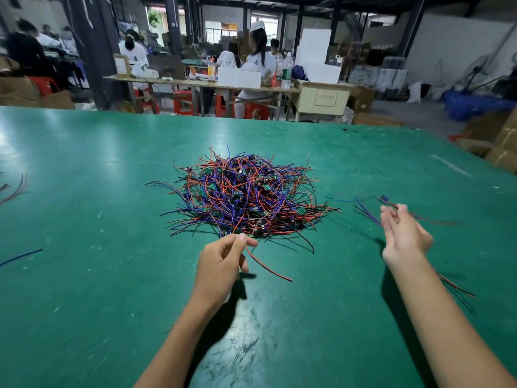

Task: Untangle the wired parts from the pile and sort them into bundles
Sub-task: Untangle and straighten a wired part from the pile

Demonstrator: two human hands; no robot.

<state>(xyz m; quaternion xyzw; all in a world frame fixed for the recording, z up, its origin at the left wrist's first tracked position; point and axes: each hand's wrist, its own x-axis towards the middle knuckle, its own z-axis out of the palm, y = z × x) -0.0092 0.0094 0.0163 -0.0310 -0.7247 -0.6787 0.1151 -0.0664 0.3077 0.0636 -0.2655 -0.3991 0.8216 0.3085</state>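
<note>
A tangled pile of wired parts [246, 196], with red, blue and black leads on small green boards, lies in the middle of the green table [84, 191]. My left hand [223, 261] pinches one part at the pile's near edge. Its red and black lead [268, 268] trails toward me and to the right. My right hand [404, 236] hovers to the right of the pile with its fingers nearly straight. A blurred wired part [390, 203] shows just past its fingertips. Beneath that hand lies a small bundle [366, 212] of blue, red and black leads, partly hidden by my forearm.
A loose blue wire [21, 256] lies near the left edge, and a few more wires [15, 189] farther back on the left. Beyond the table's far edge, people sit at benches [201, 84]. Cardboard boxes [498, 141] stand off the right corner.
</note>
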